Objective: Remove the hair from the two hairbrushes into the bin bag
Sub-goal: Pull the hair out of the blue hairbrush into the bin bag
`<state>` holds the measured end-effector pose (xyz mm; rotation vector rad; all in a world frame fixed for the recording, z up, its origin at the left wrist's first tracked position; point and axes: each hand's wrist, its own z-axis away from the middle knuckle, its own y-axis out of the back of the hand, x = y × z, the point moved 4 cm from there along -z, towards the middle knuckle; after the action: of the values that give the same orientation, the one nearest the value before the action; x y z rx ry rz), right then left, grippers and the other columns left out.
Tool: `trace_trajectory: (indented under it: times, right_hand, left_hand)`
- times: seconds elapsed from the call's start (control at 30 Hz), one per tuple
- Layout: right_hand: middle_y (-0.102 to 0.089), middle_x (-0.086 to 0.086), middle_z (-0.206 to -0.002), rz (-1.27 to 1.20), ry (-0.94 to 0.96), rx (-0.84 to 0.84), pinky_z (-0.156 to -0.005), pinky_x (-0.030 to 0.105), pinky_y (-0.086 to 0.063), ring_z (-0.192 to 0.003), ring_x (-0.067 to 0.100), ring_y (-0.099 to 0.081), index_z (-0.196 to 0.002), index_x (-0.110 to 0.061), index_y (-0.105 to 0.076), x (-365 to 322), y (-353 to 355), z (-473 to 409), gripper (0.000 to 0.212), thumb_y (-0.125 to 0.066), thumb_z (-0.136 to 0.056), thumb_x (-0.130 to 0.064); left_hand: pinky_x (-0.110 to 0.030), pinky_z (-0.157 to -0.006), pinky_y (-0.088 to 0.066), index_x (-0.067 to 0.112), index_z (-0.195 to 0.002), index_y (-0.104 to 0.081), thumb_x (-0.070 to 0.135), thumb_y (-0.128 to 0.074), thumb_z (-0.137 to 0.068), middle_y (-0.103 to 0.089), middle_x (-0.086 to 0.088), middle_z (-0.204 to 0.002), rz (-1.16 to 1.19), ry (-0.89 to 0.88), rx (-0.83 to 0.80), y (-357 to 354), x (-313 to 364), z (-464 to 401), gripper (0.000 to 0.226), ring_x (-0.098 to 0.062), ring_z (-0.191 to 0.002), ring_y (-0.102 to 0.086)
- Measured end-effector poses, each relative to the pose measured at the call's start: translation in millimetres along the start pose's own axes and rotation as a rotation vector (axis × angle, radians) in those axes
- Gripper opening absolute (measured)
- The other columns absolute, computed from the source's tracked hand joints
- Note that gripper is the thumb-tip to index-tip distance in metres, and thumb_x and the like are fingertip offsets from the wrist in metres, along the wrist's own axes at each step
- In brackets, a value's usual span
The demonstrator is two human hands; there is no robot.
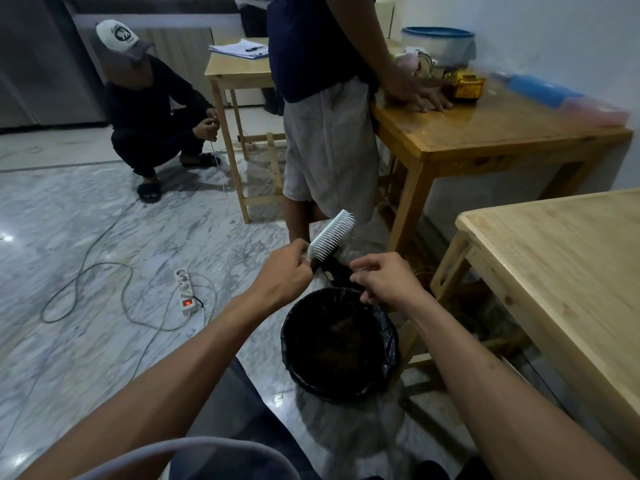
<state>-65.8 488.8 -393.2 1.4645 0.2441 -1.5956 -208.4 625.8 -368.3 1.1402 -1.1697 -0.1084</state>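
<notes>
Fingers of the left hand (pixel 284 271) grip the hairbrush (pixel 331 235) above the bin bag (pixel 341 344), while right hand (pixel 384 278) fingers apparently pinch hair.

We were in what looked like a room of a home, given over to informal work. The floor (pixel 104 216) was polished grey-veined marble, and a white power strip (pixel 185 289) with a lit red switch lay on it among loose trailing cables (pixel 86 268). Three plain wooden surfaces stood near the white wall: a pale one (pixel 568 258) at our right, a varnished one (pixel 485 133) carrying a blue-lidded tub (pixel 438 43) and household clutter, and a small one (pixel 235 69) holding papers (pixel 239 50). A bin lined with a black bag (pixel 341 344) stood on the floor. Two other people in casual clothes were there, one crouching in sandals.
</notes>
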Motion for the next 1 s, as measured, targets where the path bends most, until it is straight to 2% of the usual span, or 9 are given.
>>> trace_trajectory:
  times: [0.13, 0.23, 0.33, 0.4, 0.5, 0.67, 0.8, 0.87, 1.0]
  right_hand:
    - [-0.08, -0.004, -0.085, 0.13, 0.077, 0.094, -0.085, 0.04, -0.062, -0.077, 0.014, -0.072, -0.104, -0.021, -0.081, -4, 7, -1, 0.021, -0.073, -0.092, -0.037]
    - [-0.075, -0.004, -0.104, 0.018, 0.042, 0.018, -0.083, 0.032, -0.056, -0.1, 0.015, -0.071, -0.121, -0.02, -0.072, -7, -1, -5, 0.041, -0.063, -0.096, -0.051]
    - [-0.077, 0.003, -0.105, -0.347, -0.027, -0.057, -0.071, 0.028, -0.06, -0.091, 0.016, -0.078, -0.124, -0.007, -0.067, -8, -12, -9, 0.046, -0.07, -0.095, -0.043]
    - [-0.08, 0.007, -0.095, -0.417, -0.032, -0.005, -0.067, 0.025, -0.061, -0.081, 0.016, -0.079, -0.113, -0.003, -0.071, -9, -10, -8, 0.038, -0.075, -0.093, -0.035]
    - [-0.078, 0.009, -0.091, -0.356, -0.052, 0.046, -0.057, 0.019, -0.058, -0.075, 0.016, -0.076, -0.102, -0.002, -0.073, -13, -6, -4, 0.033, -0.078, -0.09, -0.032]
    - [-0.073, 0.001, -0.099, -0.368, 0.036, 0.211, -0.068, 0.031, -0.065, -0.083, 0.019, -0.077, -0.132, -0.013, -0.066, -19, 7, -5, 0.043, -0.077, -0.092, -0.026]
    - [-0.08, 0.0, -0.088, -0.206, 0.057, 0.377, -0.072, 0.035, -0.066, -0.079, 0.017, -0.078, -0.102, -0.018, -0.084, -15, 15, -8, 0.02, -0.084, -0.083, -0.024]
    - [-0.081, -0.003, -0.088, -0.148, 0.048, 0.414, -0.08, 0.038, -0.065, -0.085, 0.018, -0.077, -0.091, -0.022, -0.085, -13, 15, -8, 0.012, -0.086, -0.079, -0.026]
    - [-0.078, -0.003, -0.098, 0.038, 0.088, 0.425, -0.082, 0.03, -0.056, -0.095, 0.015, -0.07, -0.099, -0.018, -0.084, -20, 17, -1, 0.015, -0.077, -0.088, -0.025]
  left_hand:
    - [-0.043, -0.07, -0.051, 0.012, -0.119, -0.06, 0.016, -0.045, -0.099, -0.069, -0.013, -0.097, 0.023, 0.039, -0.08, -3, -1, 2, 0.026, -0.03, -0.084, -0.062]
    - [-0.057, -0.077, -0.055, 0.016, -0.109, -0.06, 0.024, -0.042, -0.086, -0.069, -0.016, -0.092, 0.076, 0.07, -0.111, -4, 1, 5, 0.03, -0.037, -0.082, -0.066]
    - [-0.056, -0.075, -0.054, 0.014, -0.103, -0.061, 0.028, -0.043, -0.079, -0.068, -0.02, -0.094, 0.136, 0.081, -0.148, -9, 5, 8, 0.033, -0.034, -0.077, -0.062]
    - [-0.05, -0.071, -0.052, 0.014, -0.105, -0.06, 0.037, -0.047, -0.089, -0.068, -0.016, -0.094, 0.113, 0.078, -0.157, -14, 6, 8, 0.031, -0.028, -0.076, -0.06]
    - [-0.037, -0.061, -0.043, 0.014, -0.11, -0.058, 0.046, -0.053, -0.098, -0.065, -0.006, -0.088, -0.065, 0.019, -0.101, -17, 2, 6, 0.034, -0.021, -0.075, -0.059]
    - [-0.037, -0.062, -0.045, 0.015, -0.114, -0.059, 0.049, -0.057, -0.097, -0.068, -0.006, -0.089, -0.109, -0.048, -0.05, -15, -1, 3, 0.038, -0.022, -0.077, -0.062]
    - [-0.039, -0.061, -0.049, 0.017, -0.113, -0.059, 0.058, -0.064, -0.087, -0.067, -0.003, -0.084, -0.157, -0.129, -0.072, -15, -2, 5, 0.049, -0.023, -0.073, -0.063]
    - [-0.042, -0.067, -0.053, 0.021, -0.132, -0.053, 0.059, -0.067, -0.085, -0.07, -0.005, -0.093, -0.207, -0.176, -0.104, -18, -2, 8, 0.062, -0.026, -0.081, -0.065]
    - [-0.039, -0.068, -0.051, 0.04, -0.153, -0.036, 0.054, -0.063, -0.092, -0.066, -0.006, -0.087, -0.229, -0.253, -0.06, -21, 0, 13, 0.068, -0.03, -0.084, -0.066]
